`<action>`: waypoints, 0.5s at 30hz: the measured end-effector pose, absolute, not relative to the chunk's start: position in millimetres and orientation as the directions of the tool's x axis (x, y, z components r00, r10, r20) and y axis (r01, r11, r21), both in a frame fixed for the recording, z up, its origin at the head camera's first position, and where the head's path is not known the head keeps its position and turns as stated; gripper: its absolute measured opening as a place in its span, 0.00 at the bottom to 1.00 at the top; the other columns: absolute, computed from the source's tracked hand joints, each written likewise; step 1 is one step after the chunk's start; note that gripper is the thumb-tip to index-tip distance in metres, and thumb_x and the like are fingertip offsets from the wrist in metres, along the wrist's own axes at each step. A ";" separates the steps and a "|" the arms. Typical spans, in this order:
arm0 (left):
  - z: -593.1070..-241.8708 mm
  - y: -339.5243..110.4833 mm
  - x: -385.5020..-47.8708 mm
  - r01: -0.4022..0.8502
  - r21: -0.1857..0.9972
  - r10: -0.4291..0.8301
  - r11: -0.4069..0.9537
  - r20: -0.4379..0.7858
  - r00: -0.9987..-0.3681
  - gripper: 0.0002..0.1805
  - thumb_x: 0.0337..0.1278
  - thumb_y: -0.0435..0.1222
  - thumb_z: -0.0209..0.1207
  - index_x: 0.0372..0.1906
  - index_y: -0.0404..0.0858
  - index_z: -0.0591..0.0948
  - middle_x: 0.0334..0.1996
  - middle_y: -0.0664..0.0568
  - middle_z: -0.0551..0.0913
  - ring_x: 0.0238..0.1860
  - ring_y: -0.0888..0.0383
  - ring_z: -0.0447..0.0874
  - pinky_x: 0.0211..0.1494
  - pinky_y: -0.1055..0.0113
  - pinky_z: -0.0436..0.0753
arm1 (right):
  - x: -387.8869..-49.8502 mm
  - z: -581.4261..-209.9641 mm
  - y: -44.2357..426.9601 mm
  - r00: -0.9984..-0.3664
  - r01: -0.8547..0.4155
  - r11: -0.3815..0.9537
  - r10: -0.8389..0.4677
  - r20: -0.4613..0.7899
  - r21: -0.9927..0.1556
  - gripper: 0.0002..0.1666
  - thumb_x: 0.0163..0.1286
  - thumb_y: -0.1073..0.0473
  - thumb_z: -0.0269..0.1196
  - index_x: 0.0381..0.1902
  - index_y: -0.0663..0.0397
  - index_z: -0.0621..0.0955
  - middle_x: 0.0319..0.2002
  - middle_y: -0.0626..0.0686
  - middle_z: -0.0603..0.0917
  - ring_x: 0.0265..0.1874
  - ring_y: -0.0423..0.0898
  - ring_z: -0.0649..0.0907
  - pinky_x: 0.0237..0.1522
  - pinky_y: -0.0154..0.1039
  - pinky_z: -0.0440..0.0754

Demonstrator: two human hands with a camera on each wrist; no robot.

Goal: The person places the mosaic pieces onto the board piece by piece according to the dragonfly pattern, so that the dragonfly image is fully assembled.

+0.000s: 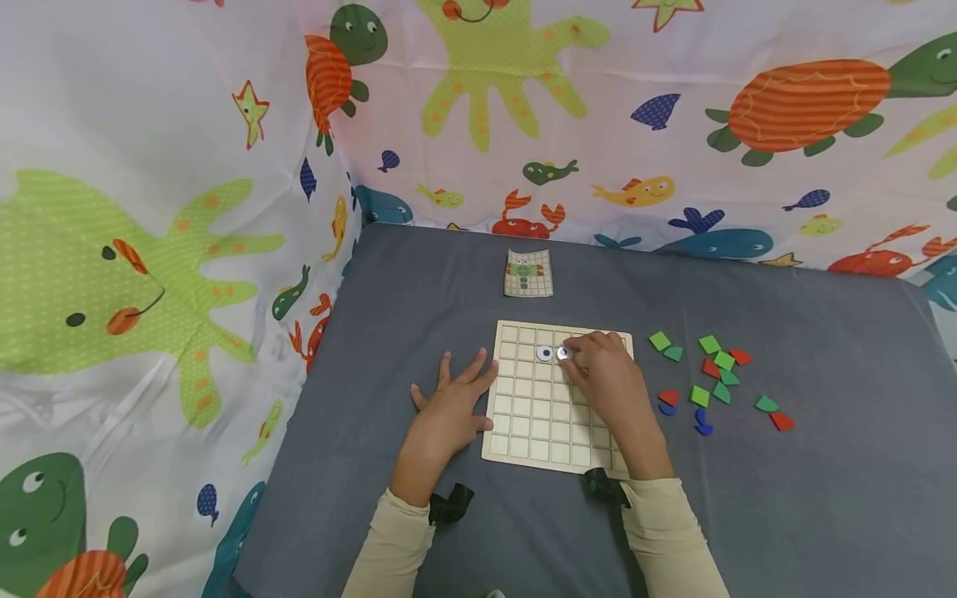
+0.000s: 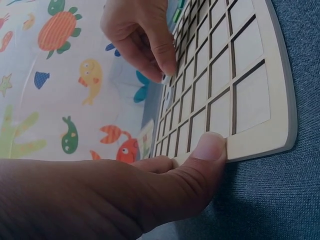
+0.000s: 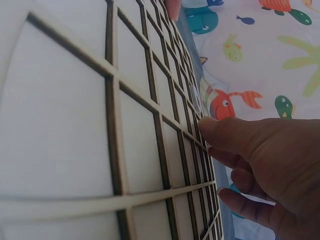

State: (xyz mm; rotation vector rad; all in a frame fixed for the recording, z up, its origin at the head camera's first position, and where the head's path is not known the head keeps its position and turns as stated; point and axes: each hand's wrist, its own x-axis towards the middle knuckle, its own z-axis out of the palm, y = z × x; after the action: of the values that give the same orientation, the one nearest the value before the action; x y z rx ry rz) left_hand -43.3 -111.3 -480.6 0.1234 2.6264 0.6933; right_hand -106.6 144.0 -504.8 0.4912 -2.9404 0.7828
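A wooden grid board (image 1: 519, 449) with square recesses lies on the grey cloth. One round white eye piece (image 1: 544, 354) with a dark centre sits in an upper cell. Just right of it, my right hand (image 1: 615, 386) pinches a second eye piece (image 1: 564, 354) between thumb and forefinger, at the board's surface. My left hand (image 1: 445, 422) has its fingers spread at the board's left edge. In the left wrist view its thumb (image 2: 207, 150) rests on the board's rim. The right wrist view shows the right fingertips low over the far cells, the pinched piece largely hidden.
Right of the board lie loose pieces: green squares (image 1: 709, 344), red pieces (image 1: 782, 421), dark green pieces (image 1: 766, 404) and blue pieces (image 1: 704, 429). A patterned card (image 1: 528, 285) with a coloured grid lies beyond the board. Sea-animal cloth (image 1: 463, 166) hangs behind and at left.
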 end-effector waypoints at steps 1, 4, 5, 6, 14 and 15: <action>-480.6 -111.1 -43.3 -0.018 0.488 0.190 0.873 -0.374 -0.908 0.51 0.59 0.41 0.74 0.85 0.56 0.61 0.86 0.61 0.48 0.86 0.37 0.29 0.69 0.12 0.42 | -106.7 -504.8 144.2 -0.946 -0.324 0.820 -0.292 0.142 -0.472 0.17 0.70 0.57 0.76 0.53 0.58 0.90 0.52 0.58 0.88 0.50 0.57 0.80 0.46 0.56 0.88; -480.1 -110.5 -43.5 -0.011 0.485 0.193 0.874 -0.368 -0.909 0.51 0.59 0.40 0.74 0.85 0.56 0.61 0.86 0.61 0.49 0.86 0.37 0.30 0.69 0.12 0.42 | -107.0 -505.1 144.2 -0.942 -0.337 0.819 -0.298 0.156 -0.465 0.17 0.69 0.57 0.76 0.52 0.58 0.90 0.50 0.58 0.88 0.49 0.57 0.80 0.45 0.55 0.88; -480.0 -110.3 -43.6 -0.009 0.485 0.193 0.875 -0.367 -0.910 0.52 0.59 0.40 0.74 0.85 0.56 0.61 0.86 0.61 0.49 0.86 0.37 0.30 0.69 0.12 0.42 | -107.0 -505.2 144.2 -0.941 -0.339 0.819 -0.299 0.159 -0.464 0.16 0.69 0.58 0.76 0.52 0.58 0.90 0.50 0.58 0.87 0.48 0.56 0.80 0.44 0.54 0.88; -479.9 -110.2 -43.7 -0.009 0.484 0.193 0.875 -0.366 -0.910 0.52 0.59 0.40 0.74 0.85 0.56 0.61 0.86 0.61 0.49 0.86 0.37 0.30 0.69 0.12 0.42 | -107.1 -505.1 144.1 -0.941 -0.340 0.819 -0.299 0.160 -0.463 0.16 0.69 0.58 0.76 0.51 0.58 0.90 0.49 0.58 0.87 0.48 0.56 0.80 0.43 0.54 0.88; -480.0 -111.0 -43.1 -0.022 0.477 0.186 0.879 -0.384 -0.905 0.52 0.59 0.41 0.74 0.85 0.57 0.60 0.86 0.62 0.48 0.86 0.38 0.30 0.69 0.13 0.42 | -107.0 -505.5 143.5 -0.938 -0.345 0.814 -0.312 0.149 -0.468 0.16 0.68 0.59 0.76 0.51 0.58 0.90 0.47 0.57 0.87 0.45 0.55 0.79 0.41 0.51 0.86; -479.8 -110.9 -43.2 -0.023 0.476 0.184 0.879 -0.385 -0.904 0.52 0.59 0.41 0.74 0.85 0.57 0.60 0.86 0.62 0.48 0.86 0.38 0.29 0.70 0.13 0.41 | -107.2 -505.5 143.5 -0.938 -0.345 0.813 -0.312 0.150 -0.469 0.15 0.68 0.59 0.76 0.51 0.58 0.90 0.47 0.57 0.87 0.45 0.55 0.79 0.40 0.51 0.86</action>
State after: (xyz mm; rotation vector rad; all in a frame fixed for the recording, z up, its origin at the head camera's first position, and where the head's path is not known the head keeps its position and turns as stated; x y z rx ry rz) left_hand -43.2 -110.9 -479.8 0.1182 2.6218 0.6711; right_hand -107.2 143.5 -505.5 0.5311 -2.9280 0.7769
